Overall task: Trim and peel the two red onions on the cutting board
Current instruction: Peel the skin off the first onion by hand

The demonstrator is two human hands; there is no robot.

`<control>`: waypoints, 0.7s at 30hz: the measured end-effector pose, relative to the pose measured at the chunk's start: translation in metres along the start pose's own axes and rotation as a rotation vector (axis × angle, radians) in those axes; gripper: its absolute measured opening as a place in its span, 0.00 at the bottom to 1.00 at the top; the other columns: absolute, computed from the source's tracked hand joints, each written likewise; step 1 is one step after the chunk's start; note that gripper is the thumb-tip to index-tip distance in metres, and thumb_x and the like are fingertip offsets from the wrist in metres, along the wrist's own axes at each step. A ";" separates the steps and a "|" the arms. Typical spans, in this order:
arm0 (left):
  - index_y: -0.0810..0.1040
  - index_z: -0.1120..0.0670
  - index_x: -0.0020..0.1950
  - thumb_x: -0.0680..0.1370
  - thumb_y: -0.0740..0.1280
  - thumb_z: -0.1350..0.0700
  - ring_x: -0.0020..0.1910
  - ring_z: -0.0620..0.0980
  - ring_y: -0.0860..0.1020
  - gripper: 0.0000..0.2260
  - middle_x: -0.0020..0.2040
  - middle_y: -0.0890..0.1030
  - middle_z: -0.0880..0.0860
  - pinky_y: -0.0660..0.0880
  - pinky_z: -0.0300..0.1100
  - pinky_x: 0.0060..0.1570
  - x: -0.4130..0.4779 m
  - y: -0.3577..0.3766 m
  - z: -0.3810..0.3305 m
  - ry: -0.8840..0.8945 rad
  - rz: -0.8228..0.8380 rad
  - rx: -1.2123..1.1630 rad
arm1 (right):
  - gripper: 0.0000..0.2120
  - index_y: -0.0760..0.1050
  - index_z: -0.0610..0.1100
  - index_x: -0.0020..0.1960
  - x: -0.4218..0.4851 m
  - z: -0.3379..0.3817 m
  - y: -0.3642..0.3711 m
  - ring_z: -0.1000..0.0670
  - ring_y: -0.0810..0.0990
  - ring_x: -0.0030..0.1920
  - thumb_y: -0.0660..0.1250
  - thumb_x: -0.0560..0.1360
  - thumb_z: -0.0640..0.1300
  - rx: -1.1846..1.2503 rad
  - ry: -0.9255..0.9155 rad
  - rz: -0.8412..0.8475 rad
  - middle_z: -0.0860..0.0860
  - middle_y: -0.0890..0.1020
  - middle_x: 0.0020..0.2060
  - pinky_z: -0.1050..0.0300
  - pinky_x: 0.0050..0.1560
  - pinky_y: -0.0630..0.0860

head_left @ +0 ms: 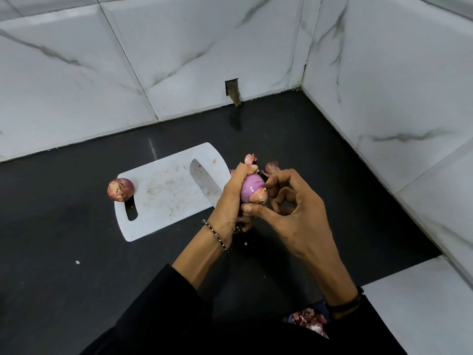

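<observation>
Head view: the left hand [230, 198] grips the half-peeled onion [252, 188] above the bench [76, 239], just right of the cutting board [163, 198]. The right hand [297, 219] pinches what seems a loose skin flap [261, 196] at its near end; best pull it along the bulb. The second onion [120, 189] sits unpeeled at the board's left edge.

Purple onion [252, 187], wht board [163, 201], blk counter [76, 226]

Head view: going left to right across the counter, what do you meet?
In order: unpeeled onion → cutting board → knife → left hand → partly peeled onion → right hand.
</observation>
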State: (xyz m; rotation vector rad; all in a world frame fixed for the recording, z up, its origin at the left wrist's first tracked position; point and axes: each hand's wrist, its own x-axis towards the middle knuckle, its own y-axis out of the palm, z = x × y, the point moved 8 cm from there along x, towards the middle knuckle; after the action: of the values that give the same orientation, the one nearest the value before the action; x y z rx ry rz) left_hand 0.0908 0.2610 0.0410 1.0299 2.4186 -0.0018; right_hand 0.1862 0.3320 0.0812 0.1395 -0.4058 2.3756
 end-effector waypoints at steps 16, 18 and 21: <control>0.69 0.53 0.30 0.79 0.55 0.35 0.19 0.44 0.60 0.26 0.22 0.65 0.49 0.57 0.35 0.24 -0.002 0.004 0.000 -0.033 -0.012 0.121 | 0.05 0.79 0.57 0.52 -0.007 -0.013 -0.013 0.52 0.82 0.43 0.71 0.77 0.51 0.079 0.138 -0.029 0.56 0.83 0.45 0.60 0.39 0.76; 0.70 0.53 0.30 0.79 0.55 0.35 0.19 0.44 0.61 0.27 0.22 0.67 0.49 0.58 0.35 0.24 -0.001 0.004 -0.001 -0.025 -0.010 0.137 | 0.03 0.79 0.58 0.50 -0.005 -0.013 -0.014 0.53 0.82 0.44 0.69 0.78 0.50 0.042 0.134 -0.029 0.57 0.83 0.45 0.57 0.42 0.79; 0.69 0.52 0.26 0.79 0.55 0.34 0.18 0.43 0.61 0.29 0.21 0.67 0.48 0.59 0.34 0.23 0.001 0.003 0.002 -0.051 -0.014 0.115 | 0.03 0.78 0.59 0.51 -0.004 -0.013 -0.010 0.55 0.82 0.46 0.67 0.77 0.51 0.019 0.124 0.024 0.60 0.82 0.46 0.57 0.45 0.79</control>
State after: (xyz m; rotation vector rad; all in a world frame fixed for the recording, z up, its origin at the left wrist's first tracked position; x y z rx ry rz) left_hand 0.0926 0.2633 0.0393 1.0506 2.4029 -0.1718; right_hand 0.1955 0.3406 0.0705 -0.0045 -0.3268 2.3974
